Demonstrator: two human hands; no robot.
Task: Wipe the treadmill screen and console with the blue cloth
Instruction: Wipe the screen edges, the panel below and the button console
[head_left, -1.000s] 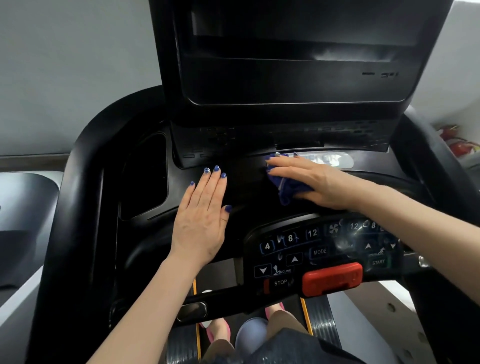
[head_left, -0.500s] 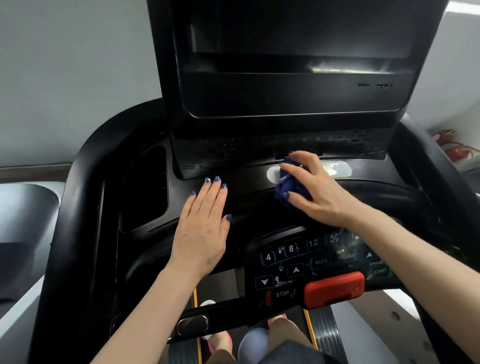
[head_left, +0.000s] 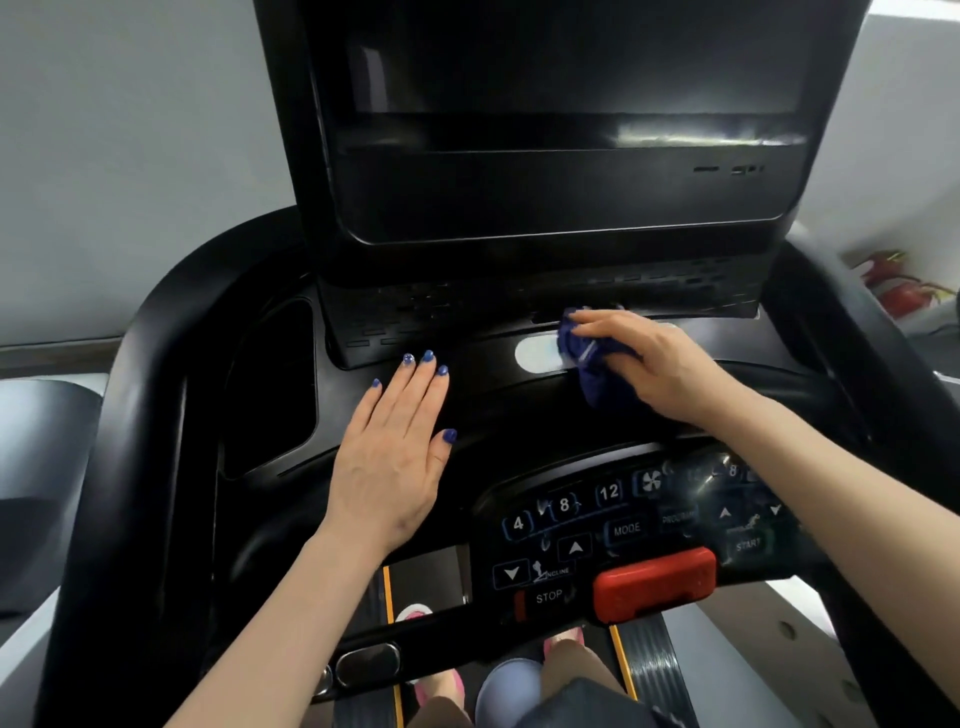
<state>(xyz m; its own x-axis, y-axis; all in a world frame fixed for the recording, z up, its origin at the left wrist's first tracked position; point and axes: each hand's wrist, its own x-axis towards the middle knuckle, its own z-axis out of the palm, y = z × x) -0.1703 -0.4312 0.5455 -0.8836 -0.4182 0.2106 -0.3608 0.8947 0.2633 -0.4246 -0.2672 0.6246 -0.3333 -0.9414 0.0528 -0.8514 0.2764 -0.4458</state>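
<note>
Right hand (head_left: 657, 366) on crumpled blue cloth (head_left: 589, 358)

- A gym or home workout room, seen from on a treadmill: the black console (head_left: 519, 405) fills the centre of the frame.
- Dark screen (head_left: 561, 119) at the top.
- Button panel (head_left: 623, 519) at lower right, marked 4, 8, 12, MODE, START, STOP.
- Red safety key (head_left: 654, 582) just below it.
- Plain grey wall (head_left: 130, 156) at upper left.

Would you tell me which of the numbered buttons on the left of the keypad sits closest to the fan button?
The 12 button: it sits directly left of the fan button, while the 8 and the 4 lie progressively farther left.
</note>
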